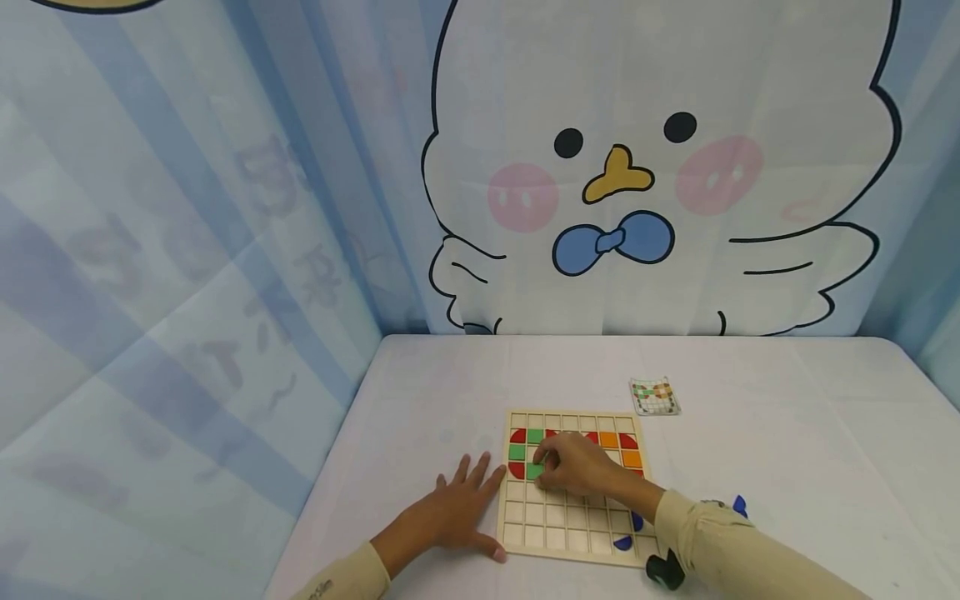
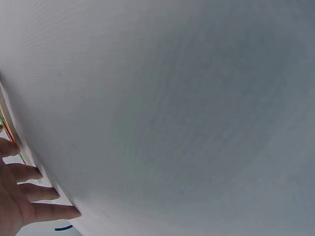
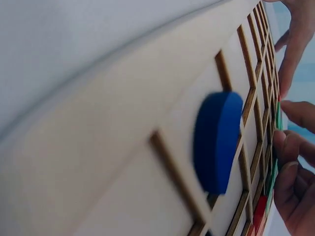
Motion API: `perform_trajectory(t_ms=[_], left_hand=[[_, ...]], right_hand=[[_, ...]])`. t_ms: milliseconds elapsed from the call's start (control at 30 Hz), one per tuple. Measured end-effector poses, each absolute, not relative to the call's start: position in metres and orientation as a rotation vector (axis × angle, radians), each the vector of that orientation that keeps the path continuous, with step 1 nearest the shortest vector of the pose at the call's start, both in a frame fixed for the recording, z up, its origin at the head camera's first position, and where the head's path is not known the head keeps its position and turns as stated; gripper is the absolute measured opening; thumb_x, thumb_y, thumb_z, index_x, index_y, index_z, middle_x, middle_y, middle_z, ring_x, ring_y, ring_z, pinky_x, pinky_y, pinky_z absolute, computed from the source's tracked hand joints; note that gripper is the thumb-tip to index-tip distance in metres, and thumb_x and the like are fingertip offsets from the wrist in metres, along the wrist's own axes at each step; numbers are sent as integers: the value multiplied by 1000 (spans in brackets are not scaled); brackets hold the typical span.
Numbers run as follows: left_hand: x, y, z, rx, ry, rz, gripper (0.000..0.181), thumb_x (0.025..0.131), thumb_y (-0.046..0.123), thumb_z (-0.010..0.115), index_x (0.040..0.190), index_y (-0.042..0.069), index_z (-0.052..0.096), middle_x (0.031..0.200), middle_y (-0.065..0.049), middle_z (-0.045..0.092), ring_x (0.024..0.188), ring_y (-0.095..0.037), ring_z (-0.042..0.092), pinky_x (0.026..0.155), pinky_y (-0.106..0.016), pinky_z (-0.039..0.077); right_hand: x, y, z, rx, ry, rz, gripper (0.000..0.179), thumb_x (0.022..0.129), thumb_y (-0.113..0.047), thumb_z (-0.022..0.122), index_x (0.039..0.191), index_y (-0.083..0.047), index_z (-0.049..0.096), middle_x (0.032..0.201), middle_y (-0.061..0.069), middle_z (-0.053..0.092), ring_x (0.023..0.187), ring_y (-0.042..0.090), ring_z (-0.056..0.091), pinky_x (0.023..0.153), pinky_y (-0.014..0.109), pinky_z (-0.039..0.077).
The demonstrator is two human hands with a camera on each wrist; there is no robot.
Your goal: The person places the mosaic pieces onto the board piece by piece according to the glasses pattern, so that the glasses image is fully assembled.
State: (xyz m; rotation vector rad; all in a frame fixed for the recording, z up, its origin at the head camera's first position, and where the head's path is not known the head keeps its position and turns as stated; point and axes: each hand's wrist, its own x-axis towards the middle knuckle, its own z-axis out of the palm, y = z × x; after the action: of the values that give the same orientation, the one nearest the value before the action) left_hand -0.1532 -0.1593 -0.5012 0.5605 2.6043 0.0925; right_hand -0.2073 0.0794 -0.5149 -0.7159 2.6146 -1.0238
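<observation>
A wooden grid board [image 1: 555, 532] lies on the table, with red, green and orange tiles in its upper rows. My right hand [image 1: 577, 465] is over the board's left part, fingertips bent down beside a green tile [image 1: 535, 472]. Between its thumb and finger, the right wrist view shows a green tile [image 3: 279, 118] pinched at the board's surface; the hand hides several cells. My left hand [image 1: 467, 506] rests with spread fingers on the table, its index fingertip at the board's left edge. In the left wrist view this hand [image 2: 24, 199] shows straight fingers.
A small patterned card [image 1: 655, 397] lies behind the board. A blue piece [image 1: 622, 543] sits near its front right corner, and another blue piece [image 1: 740, 506] lies beyond my right sleeve. A dark object [image 1: 665, 572] is by the corner, under the forearm.
</observation>
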Motion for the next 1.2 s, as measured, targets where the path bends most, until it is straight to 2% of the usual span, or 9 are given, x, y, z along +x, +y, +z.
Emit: perform_trajectory(t_ms=[233, 433, 600, 700, 833, 933, 1200], left_hand=[[-154, -158, -502, 549, 2605, 92, 118, 67, 79, 71, 161, 27, 21, 169, -11, 13, 153, -44, 16, 108, -71, 34], [-154, -157, -502, 532, 2604, 92, 119, 67, 80, 71, 161, 29, 21, 170, -9, 13, 154, -42, 15, 109, -70, 33], [-154, -157, -500, 525, 2598, 97, 118, 67, 79, 72, 161, 29, 22, 170, -9, 14, 154, -42, 16, 109, -70, 33], [-153, -157, -499, 532, 2599, 89, 117, 67, 79, 72, 161, 29, 22, 170, -9, 14, 154, -42, 16, 109, -70, 34], [-153, -157, -499, 545, 2607, 82, 118, 67, 79, 71, 161, 28, 22, 169, -9, 15, 154, -42, 17, 108, -70, 35], [-153, -157, -500, 544, 2607, 90, 118, 67, 79, 71, 161, 28, 22, 169, -9, 15, 154, -43, 17, 108, -70, 35], [-154, -157, -502, 524, 2598, 88, 118, 66, 80, 71, 161, 30, 21, 170, -8, 14, 154, -42, 16, 109, -70, 34]], right_hand=[[-213, 107, -517, -933, 2480, -1151, 23, 91, -26, 75, 109, -12, 72, 88, -11, 65, 81, 3, 57, 75, 24, 50], [-219, 144, -513, -922, 2419, -1205, 24, 95, -28, 70, 112, -11, 72, 94, -7, 66, 72, 3, 55, 70, 23, 50], [-219, 181, -512, -867, 2437, -1199, 22, 96, -28, 70, 110, -12, 72, 97, -6, 68, 74, 2, 54, 71, 22, 51], [-217, 203, -511, -799, 2419, -1207, 23, 95, -27, 70, 110, -11, 72, 99, -3, 69, 74, 3, 56, 66, 23, 53], [-212, 231, -510, -720, 2376, -1204, 26, 94, -25, 71, 114, -8, 71, 103, 2, 69, 65, 6, 53, 58, 23, 51], [-205, 250, -508, -689, 2365, -1174, 27, 93, -24, 72, 114, -7, 71, 105, 4, 69, 63, 6, 52, 58, 22, 48], [-183, 285, -500, -574, 2355, -1094, 27, 88, -21, 77, 112, -8, 72, 94, 1, 65, 58, 11, 52, 54, 21, 46]])
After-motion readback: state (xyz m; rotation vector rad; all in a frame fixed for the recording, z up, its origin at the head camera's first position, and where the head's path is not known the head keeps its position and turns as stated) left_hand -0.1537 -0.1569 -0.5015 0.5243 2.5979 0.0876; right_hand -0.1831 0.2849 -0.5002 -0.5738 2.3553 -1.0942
